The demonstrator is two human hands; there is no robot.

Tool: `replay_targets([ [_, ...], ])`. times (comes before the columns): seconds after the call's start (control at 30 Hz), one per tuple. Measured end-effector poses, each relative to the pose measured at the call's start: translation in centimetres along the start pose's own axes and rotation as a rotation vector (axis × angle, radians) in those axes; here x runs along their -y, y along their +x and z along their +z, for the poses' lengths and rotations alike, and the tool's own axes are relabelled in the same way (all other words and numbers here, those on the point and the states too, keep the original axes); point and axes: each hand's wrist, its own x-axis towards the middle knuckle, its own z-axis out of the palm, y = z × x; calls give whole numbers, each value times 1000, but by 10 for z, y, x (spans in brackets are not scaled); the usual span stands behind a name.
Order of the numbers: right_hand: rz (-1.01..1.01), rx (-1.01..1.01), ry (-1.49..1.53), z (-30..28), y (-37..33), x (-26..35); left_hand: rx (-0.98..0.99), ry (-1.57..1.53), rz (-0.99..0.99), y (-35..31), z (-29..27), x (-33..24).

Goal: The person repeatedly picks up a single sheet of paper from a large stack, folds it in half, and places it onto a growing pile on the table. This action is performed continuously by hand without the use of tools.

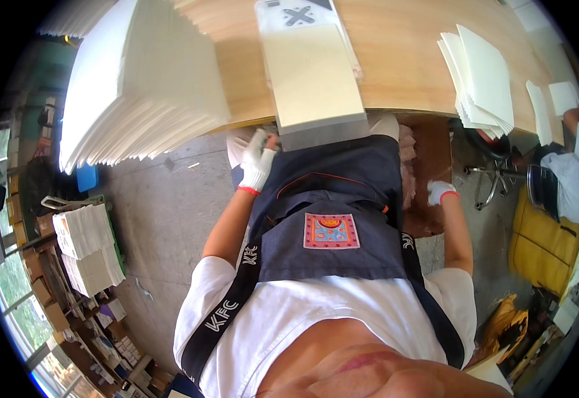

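A neat block of cream sheets (312,76) lies in front of me, its grey near side (326,132) reaching past the front edge of the wooden table (395,60). Just left of that near corner is my left hand (259,162), in a white glove with a red cuff and some bare fingertips. Its fingers are stretched upward and apart, and I see nothing in them. My right hand (440,192), gloved the same way, hangs low at my right side, away from the table. Its fingers are too small and turned away to make out.
A tall fanned pile of white sheets (130,93) fills the table's left. A smaller white stack (478,79) stands at the right. Paper piles (89,249) sit on the floor left. A wheeled chair base (488,176) and yellow padded seat (541,245) are right, near another person's arm (573,118).
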Motion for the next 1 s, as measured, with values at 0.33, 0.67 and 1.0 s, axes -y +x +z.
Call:
replay_targets([
  [0.33,-664,-1418,260,-196,-14,171,-334,467,899,31,12,-32],
  [0.67,-162,-1050,1162,-161,23,215,-430,-758,-255,22,47,-11],
  [1.0,-890,79,2081,-172,14,230,-159,108,334,-5,-79,-150],
])
